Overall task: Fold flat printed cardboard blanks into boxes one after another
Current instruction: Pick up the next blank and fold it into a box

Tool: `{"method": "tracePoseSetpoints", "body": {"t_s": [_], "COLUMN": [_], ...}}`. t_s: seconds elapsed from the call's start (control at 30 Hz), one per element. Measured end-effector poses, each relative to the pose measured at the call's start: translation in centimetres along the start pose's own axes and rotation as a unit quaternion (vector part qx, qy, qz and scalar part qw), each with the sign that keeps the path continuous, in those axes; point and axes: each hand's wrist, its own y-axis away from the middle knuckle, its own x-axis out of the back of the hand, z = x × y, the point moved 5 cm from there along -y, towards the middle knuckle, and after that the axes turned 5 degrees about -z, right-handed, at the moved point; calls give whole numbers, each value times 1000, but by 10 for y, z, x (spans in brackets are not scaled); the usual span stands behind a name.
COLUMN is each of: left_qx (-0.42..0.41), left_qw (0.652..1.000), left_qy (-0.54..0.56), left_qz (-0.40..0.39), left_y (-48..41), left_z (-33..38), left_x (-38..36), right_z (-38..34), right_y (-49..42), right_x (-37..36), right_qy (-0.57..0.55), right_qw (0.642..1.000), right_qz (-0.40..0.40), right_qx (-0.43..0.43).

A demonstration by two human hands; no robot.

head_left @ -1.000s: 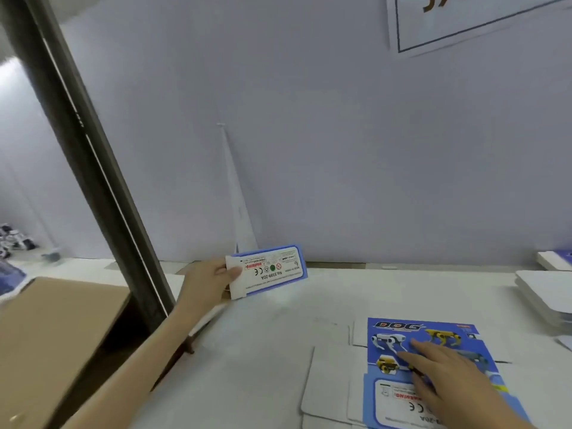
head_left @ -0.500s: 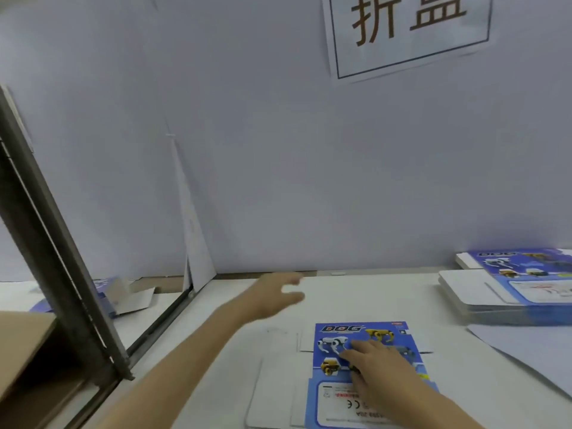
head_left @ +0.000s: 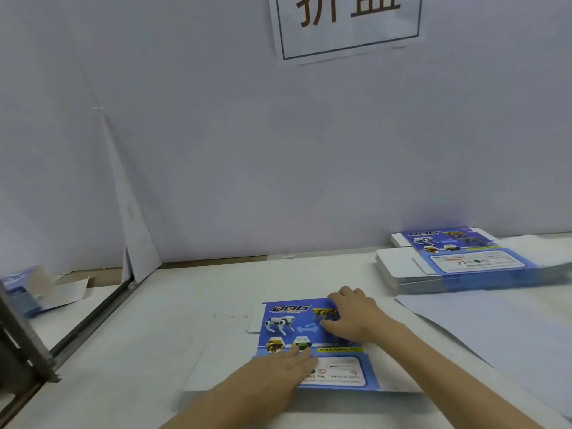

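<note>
Both forearms reach forward from the bottom edge, converging over a flat blue printed blank (head_left: 297,332) that lies on the white table (head_left: 161,351) directly under the hands. The left hand (head_left: 278,371) lies palm down, fingers stretched out and close together, flat on the near left part of the blank beside its white label panel; it grips nothing. The right hand (head_left: 351,317) is arched, knuckles raised, fingers curled with their tips pressing on the far right part of the print by the yellow dog picture; whether it pinches an edge cannot be told. Beyond and to the right of the right hand, well apart, sits a stack of flat blanks (head_left: 458,267). Far left of the left hand, past a metal rail (head_left: 93,320), rests a folded box (head_left: 21,292), blurred
</note>
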Motion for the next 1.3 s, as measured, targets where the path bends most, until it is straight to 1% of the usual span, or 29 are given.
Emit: {"method": "tracePoseSetpoints", "body": {"t_s": [0.1,0.2,0.23,0.27,0.3,0.33,0.37,0.4,0.43,0.47,0.5,0.57,0.6,0.63,0.7,0.77,0.8,0.83,0.93,0.97,1.0,1.03,1.07,1.1,1.13,1.17,1.2,1.23,1.3], "left_qx": [25,-35,-48,-48,-45,-52,-65,-64,-49,-28,-13,-17,-20,-22,-25,-28,-17,4,108,98,57,8,-39,-69,-74,-59,-46,-32,-24], "left_qw": [997,992,990,985,973,951,921,894,869,841,812,748,721,700,675,668,673,689,775,794,802,786,746,694,646,610,582,561,539], "left_qy": [17,59,50,31,13,-6,-30,-36,-16,37,121,293,356,400,454,487,497,492,396,391,421,481,551,613,657,684,705,720,740], "left_qz": [76,107,121,161,226,305,382,442,493,539,571,595,595,591,582,562,548,532,480,455,420,387,371,371,381,395,403,408,401], "left_y": [12,26,31,36,43,52,63,70,75,77,77,67,60,53,40,31,28,24,16,12,7,4,3,4,7,11,17,22,30], "left_z": [-5,-7,-7,-7,-11,-14,-16,-18,-19,-21,-22,-20,-17,-14,-7,-4,-4,-7,-4,4,15,27,35,37,34,29,22,14,3], "left_x": [19,34,41,55,73,91,110,127,141,152,160,167,169,170,168,163,160,157,148,146,143,142,143,144,146,149,151,152,153], "right_z": [7,15,18,22,27,34,42,50,57,57,52,30,18,7,-1,-2,-2,-2,-10,-16,-27,-42,-55,-63,-62,-56,-49,-42,-32], "right_y": [-1,6,8,10,12,13,16,21,28,35,41,52,58,65,75,83,84,85,89,91,91,92,94,97,99,99,99,98,96], "right_x": [11,21,24,31,41,54,70,87,99,108,114,118,118,118,122,128,129,130,131,132,130,128,123,121,121,123,124,124,121], "right_qy": [-52,-117,-136,-157,-199,-269,-369,-491,-600,-666,-688,-640,-616,-604,-603,-602,-599,-599,-573,-572,-580,-587,-573,-536,-483,-420,-355,-297,-243], "right_qw": [998,986,981,977,971,959,927,866,789,728,703,742,759,762,737,719,722,724,740,736,732,733,744,768,801,836,871,901,931], "right_qz": [-44,-108,-125,-128,-109,-66,-3,66,119,153,167,173,182,203,276,318,315,307,304,299,266,207,154,131,145,174,193,191,158], "right_qx": [18,44,53,64,69,66,64,60,56,56,64,94,107,122,132,140,145,151,178,203,238,275,307,325,323,308,280,252,221]}}
